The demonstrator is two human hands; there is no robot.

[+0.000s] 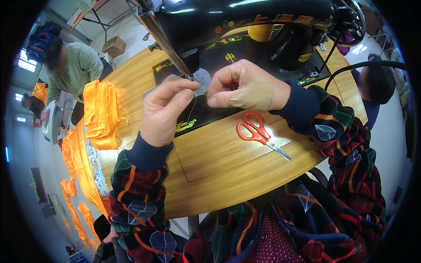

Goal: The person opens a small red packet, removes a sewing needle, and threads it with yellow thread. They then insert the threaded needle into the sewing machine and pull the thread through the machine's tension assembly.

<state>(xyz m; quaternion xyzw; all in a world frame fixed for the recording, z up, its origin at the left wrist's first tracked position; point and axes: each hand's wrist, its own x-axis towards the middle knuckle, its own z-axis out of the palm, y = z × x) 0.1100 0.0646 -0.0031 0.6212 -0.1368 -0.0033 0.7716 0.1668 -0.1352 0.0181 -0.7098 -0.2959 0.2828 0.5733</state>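
Both my hands are raised in front of the needle area of a black sewing machine (193, 19). My left hand (166, 107) pinches a thin thread (191, 110) between thumb and forefinger, and its loose end hangs below the fingers. My right hand (247, 87), with a tan patch stuck across the thumb side, is also closed in a pinch on the thread, a short way to the right. Behind the fingertips show the presser foot (199, 90) and the round metal plate (202, 76). Red-handled scissors (263, 136) lie closer to me on the wooden table, apart from both hands.
A stack of orange fabric (101, 115) rests on the table's left side, with more orange cloth (79, 162) draping down beyond it. A black cable (368, 64) curves at the right. Other people (76, 65) sit at far left and right. A cardboard box (114, 46) stands behind.
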